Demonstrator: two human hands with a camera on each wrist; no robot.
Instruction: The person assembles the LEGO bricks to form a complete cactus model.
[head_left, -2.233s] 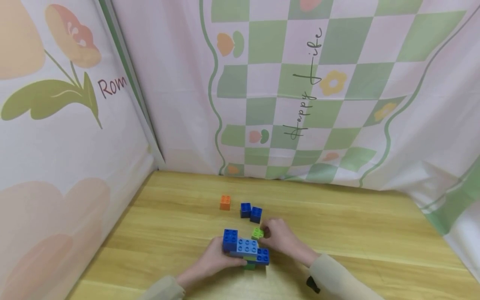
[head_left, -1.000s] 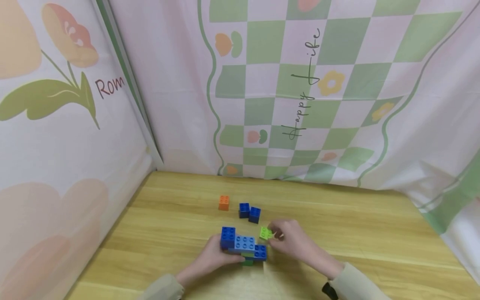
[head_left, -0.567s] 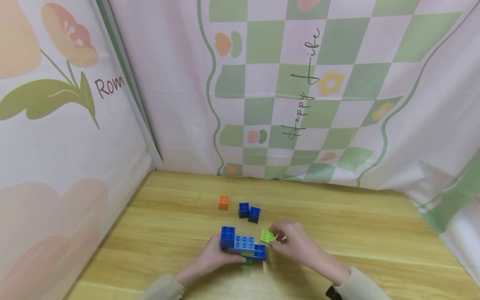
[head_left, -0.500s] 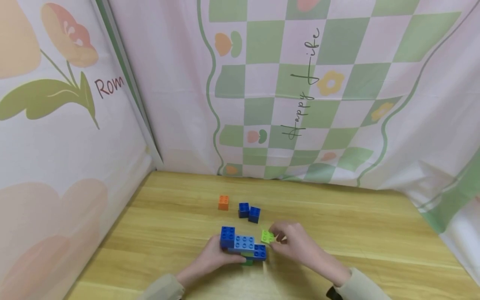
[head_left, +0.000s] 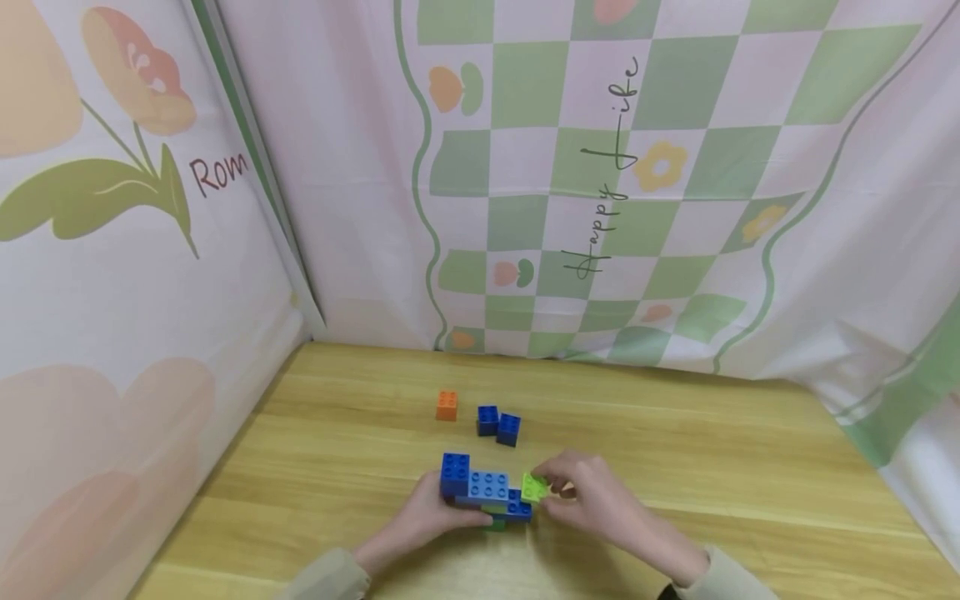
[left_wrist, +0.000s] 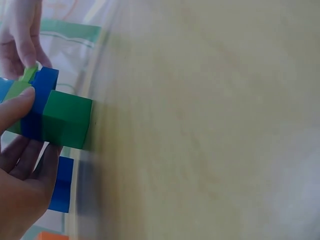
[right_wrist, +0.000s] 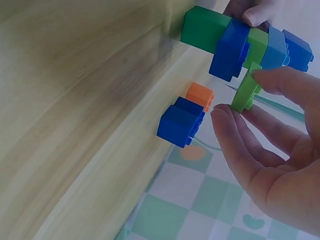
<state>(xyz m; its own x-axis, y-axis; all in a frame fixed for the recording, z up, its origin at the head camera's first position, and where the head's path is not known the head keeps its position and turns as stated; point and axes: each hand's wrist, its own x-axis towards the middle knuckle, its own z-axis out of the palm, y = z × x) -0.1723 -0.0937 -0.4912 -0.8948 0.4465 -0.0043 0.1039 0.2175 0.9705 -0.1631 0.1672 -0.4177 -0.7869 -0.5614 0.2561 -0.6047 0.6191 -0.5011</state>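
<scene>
At the left side of the block assembly (head_left: 480, 501), the left hand (head_left: 422, 514) grips it with thumb and fingers wrapped around, and both have hardly moved. On the assembly's left end sits a dark blue 2x2 brick (head_left: 455, 473), with a light blue brick (head_left: 489, 485) running right from beneath it; a green brick (left_wrist: 67, 120) forms its bottom. Lower on the assembly, a blue base brick (head_left: 518, 508) juts out at the right.

The change is just there: the thin lime plate (head_left: 533, 487), held off beyond the assembly's right end a moment ago, now overlaps the jutting studs as seen from the head. The right hand (head_left: 603, 504), right of the assembly, pinches it between thumb and fingertips. This looks like lining up rather than a finished joint; whether plate and studs touch, I cannot tell.

Beyond the assembly, towards its left, an orange brick (head_left: 447, 406) rests unmoved, with two loose dark blue bricks (head_left: 508, 430) to its right. Those lie outside the plate's path; the light blue brick, close on its left, leaves little sideways room.
</scene>
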